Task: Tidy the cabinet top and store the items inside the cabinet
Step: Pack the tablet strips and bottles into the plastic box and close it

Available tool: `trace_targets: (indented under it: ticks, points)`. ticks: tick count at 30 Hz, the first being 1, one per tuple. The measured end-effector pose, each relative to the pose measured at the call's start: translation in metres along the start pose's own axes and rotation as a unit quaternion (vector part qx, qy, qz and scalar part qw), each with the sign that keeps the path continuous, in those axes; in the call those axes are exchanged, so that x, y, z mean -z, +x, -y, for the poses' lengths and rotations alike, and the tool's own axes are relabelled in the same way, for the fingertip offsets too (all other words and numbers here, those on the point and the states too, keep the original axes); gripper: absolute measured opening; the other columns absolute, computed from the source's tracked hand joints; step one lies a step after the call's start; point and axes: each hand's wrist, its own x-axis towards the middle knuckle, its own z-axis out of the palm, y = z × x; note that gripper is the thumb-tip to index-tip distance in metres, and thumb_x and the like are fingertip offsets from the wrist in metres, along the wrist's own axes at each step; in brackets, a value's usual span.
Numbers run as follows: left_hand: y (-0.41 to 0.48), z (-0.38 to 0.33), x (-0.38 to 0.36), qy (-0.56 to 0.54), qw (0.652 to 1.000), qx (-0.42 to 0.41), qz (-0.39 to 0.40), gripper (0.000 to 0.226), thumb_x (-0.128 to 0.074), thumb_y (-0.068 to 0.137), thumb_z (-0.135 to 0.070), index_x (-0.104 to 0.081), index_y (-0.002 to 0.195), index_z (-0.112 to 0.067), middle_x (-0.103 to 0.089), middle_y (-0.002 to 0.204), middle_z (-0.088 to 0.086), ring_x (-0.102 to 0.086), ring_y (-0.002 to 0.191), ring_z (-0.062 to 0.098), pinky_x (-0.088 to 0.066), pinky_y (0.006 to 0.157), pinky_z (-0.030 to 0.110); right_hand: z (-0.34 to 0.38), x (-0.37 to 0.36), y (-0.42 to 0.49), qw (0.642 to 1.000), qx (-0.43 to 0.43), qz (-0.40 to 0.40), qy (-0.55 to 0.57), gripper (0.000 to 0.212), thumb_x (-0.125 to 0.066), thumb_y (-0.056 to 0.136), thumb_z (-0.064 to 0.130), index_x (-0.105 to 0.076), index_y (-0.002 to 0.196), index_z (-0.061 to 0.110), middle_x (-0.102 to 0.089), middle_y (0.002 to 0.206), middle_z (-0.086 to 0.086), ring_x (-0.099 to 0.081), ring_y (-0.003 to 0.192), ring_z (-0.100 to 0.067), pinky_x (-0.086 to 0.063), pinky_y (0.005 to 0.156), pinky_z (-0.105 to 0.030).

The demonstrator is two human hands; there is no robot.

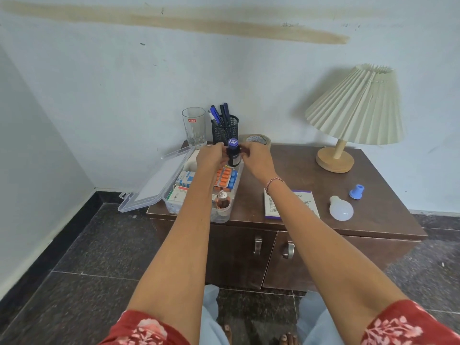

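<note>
Dark bottle (233, 155) is pinched between left hand (209, 156) and right hand (256, 159); lower it upright into the box (225, 216).

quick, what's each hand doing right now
Left hand: closed on the dark bottle, held above the open plastic box.
Right hand: closed on the same bottle from the other side.
</note>
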Motion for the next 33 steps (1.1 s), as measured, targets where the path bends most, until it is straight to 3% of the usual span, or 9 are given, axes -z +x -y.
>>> trace_targets:
  ticks: [3, 8, 13, 18, 25, 30, 33]
  points:
    - [0.005, 0.002, -0.003, 0.026, 1.000, -0.001, -0.011, 0.024, -0.046, 0.093, -0.024, -0.063, 0.088, -0.008, -0.067, 0.095, 0.011, -0.066, 0.089, 0.024, -0.053, 0.092, 0.035, -0.003, -0.004, 0.002, 0.999, 0.008, -0.004, -0.037, 0.038, -0.045, 0.094, 0.006, -0.060, 0.128, 0.012, -0.067, 0.120, -0.012, -0.060, 0.113, -0.027, -0.046, 0.096, -0.033]
    - [0.011, 0.007, -0.005, 0.006, 1.000, 0.013, -0.013, 0.028, -0.045, 0.095, -0.026, -0.062, 0.100, -0.004, -0.068, 0.099, 0.013, -0.065, 0.086, 0.022, -0.053, 0.095, 0.037, -0.007, -0.011, 0.006, 0.996, 0.021, 0.009, -0.086, 0.037, -0.042, 0.096, 0.008, -0.060, 0.128, 0.016, -0.067, 0.113, -0.015, -0.056, 0.109, -0.033, -0.050, 0.090, -0.042]
    - [0.014, 0.005, -0.007, -0.008, 1.000, 0.020, -0.005, 0.037, -0.044, 0.097, -0.025, -0.061, 0.116, 0.002, -0.067, 0.112, 0.015, -0.065, 0.097, 0.022, -0.052, 0.096, 0.034, -0.007, -0.015, 0.010, 0.992, 0.029, 0.006, -0.126, 0.035, -0.040, 0.096, 0.003, -0.060, 0.125, 0.009, -0.066, 0.114, -0.015, -0.053, 0.112, -0.034, -0.048, 0.088, -0.041]
    - [0.015, 0.007, -0.006, -0.010, 1.000, 0.016, -0.001, 0.036, -0.045, 0.097, -0.024, -0.060, 0.118, 0.000, -0.067, 0.114, 0.014, -0.065, 0.105, 0.023, -0.052, 0.097, 0.034, -0.006, -0.020, 0.011, 0.988, 0.030, 0.003, -0.155, 0.032, -0.040, 0.096, 0.003, -0.058, 0.122, 0.005, -0.065, 0.114, -0.017, -0.049, 0.114, -0.034, -0.045, 0.088, -0.039]
    - [0.016, 0.008, -0.006, 0.009, 1.000, 0.004, -0.009, 0.025, -0.046, 0.096, -0.027, -0.059, 0.081, -0.012, -0.068, 0.099, 0.011, -0.067, 0.097, 0.025, -0.051, 0.098, 0.040, -0.001, -0.020, 0.009, 0.987, 0.036, 0.012, -0.154, 0.031, -0.040, 0.095, 0.001, -0.057, 0.121, 0.002, -0.065, 0.115, -0.019, -0.053, 0.110, -0.036, -0.043, 0.093, -0.038]
    - [0.018, 0.010, -0.004, 0.014, 1.000, 0.002, -0.002, 0.024, -0.044, 0.098, -0.026, -0.060, 0.089, -0.010, -0.067, 0.099, 0.009, -0.066, 0.097, 0.024, -0.050, 0.099, 0.037, 0.002, -0.017, 0.007, 0.987, 0.036, 0.025, -0.153, 0.031, -0.039, 0.095, 0.002, -0.057, 0.120, 0.001, -0.065, 0.115, -0.018, -0.056, 0.107, -0.035, -0.042, 0.093, -0.038]
    - [0.017, 0.012, -0.004, 0.015, 1.000, 0.005, -0.007, 0.026, -0.046, 0.097, -0.025, -0.055, 0.074, -0.016, -0.064, 0.088, 0.005, -0.061, 0.079, 0.018, -0.050, 0.094, 0.034, 0.000, -0.015, 0.008, 0.988, 0.029, 0.034, -0.151, 0.031, -0.038, 0.096, 0.002, -0.057, 0.120, 0.001, -0.064, 0.116, -0.019, -0.055, 0.109, -0.035, -0.045, 0.095, -0.040]
